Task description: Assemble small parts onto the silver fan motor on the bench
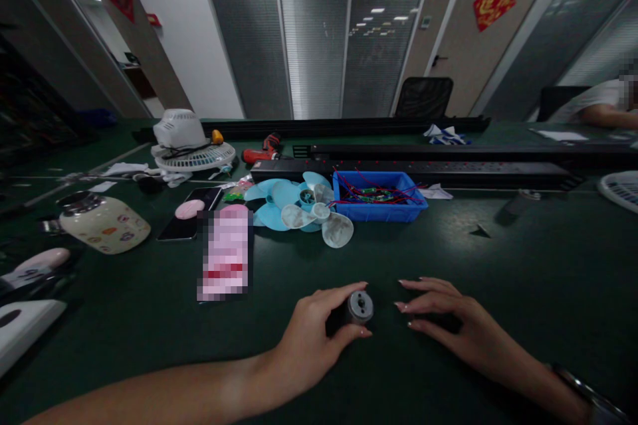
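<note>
Between the thumb and fingers of my left hand is a small grey cylindrical motor, its round end face with a centre hole turned up toward me. To the right of it, my right hand hovers low over the green table with fingers apart and nothing in them. A gap separates its fingertips from the motor. Beyond both hands lie blue and whitish fan blades. Another cylinder like the motor, partly blurred, stands farther back at the right.
A blue bin with wired circuit boards stands behind. On the left are a pink pouch-like item, a phone, a cream bottle and a white fan. A red drill and long black bars lie farther back; a person sits far right.
</note>
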{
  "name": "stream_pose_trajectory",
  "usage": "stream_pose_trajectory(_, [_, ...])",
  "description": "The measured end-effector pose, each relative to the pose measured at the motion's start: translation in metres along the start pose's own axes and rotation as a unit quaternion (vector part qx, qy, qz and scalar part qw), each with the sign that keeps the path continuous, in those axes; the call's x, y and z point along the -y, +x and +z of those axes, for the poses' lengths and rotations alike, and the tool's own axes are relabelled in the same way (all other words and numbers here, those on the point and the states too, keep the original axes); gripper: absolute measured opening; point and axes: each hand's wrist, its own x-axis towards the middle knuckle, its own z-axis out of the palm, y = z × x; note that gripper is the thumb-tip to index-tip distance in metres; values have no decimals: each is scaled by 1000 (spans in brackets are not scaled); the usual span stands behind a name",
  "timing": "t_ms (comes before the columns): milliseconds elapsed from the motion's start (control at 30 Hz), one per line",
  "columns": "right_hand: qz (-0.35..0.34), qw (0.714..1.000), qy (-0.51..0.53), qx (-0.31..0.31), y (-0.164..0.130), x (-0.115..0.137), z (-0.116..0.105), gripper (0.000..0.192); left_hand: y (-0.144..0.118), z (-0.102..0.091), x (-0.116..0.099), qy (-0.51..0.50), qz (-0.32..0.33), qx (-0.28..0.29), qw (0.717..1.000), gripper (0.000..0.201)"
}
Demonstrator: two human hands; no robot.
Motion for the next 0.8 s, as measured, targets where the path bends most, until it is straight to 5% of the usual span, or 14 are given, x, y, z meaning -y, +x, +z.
stream_pose_trajectory(300, [-24,999,17,-30,0,3,1,13,0,0,-2,3,-5,3,1000,54])
stream_pose_trajectory(500, [-39,981,146,-118,23,43,-4,8,0,0,0,-9,8,2,1000,54])
stream_pose_trajectory(667, [-109,974,172,-98,47,79,3,11,0,2,4,-34,45,-1,998,52])
stream_pose_trajectory(800, [-119,977,165,-69,54,84,13,9,-1,3,4,-44,57,-7,997,45])
